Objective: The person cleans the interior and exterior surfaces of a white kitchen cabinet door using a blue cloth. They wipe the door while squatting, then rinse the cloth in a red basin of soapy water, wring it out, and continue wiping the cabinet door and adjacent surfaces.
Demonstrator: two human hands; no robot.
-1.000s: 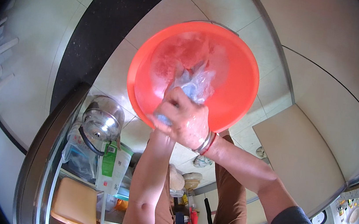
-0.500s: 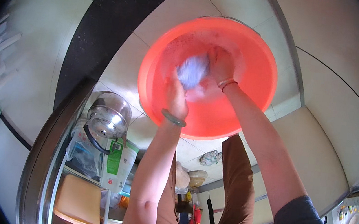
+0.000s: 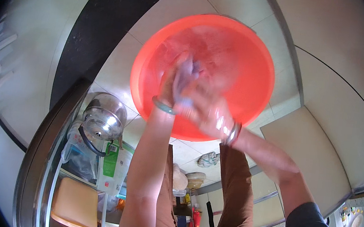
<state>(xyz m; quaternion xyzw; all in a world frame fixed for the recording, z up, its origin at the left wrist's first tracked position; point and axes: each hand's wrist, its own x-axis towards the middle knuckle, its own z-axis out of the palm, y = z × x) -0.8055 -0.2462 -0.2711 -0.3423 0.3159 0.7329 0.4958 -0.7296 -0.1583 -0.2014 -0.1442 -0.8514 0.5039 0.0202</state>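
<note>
A wet, pale blue-grey cloth (image 3: 185, 76) is bunched between my hands over the red basin (image 3: 262, 78). My left hand (image 3: 168, 81), with a green bangle at its wrist, is closed round the cloth from the left side. From the right, my right hand (image 3: 209, 110) presses onto the cloth's lower end with bent fingers. Motion blurs that hand, and a silver bracelet shows at its wrist. Foamy water (image 3: 212, 45) lies in the basin below.
A steel kettle (image 3: 105, 116) with a black handle stands left of the basin, beside a green and white package (image 3: 113, 164) and a clear plastic bag (image 3: 80, 156). A tan stool (image 3: 76, 204) is at lower left. A small crumpled bundle (image 3: 208, 159) lies on the tiled floor between my legs.
Both hands have come nearer to me with the cloth, out of the basin's middle. My right hand has swung down and left, across the cloth's lower end.
</note>
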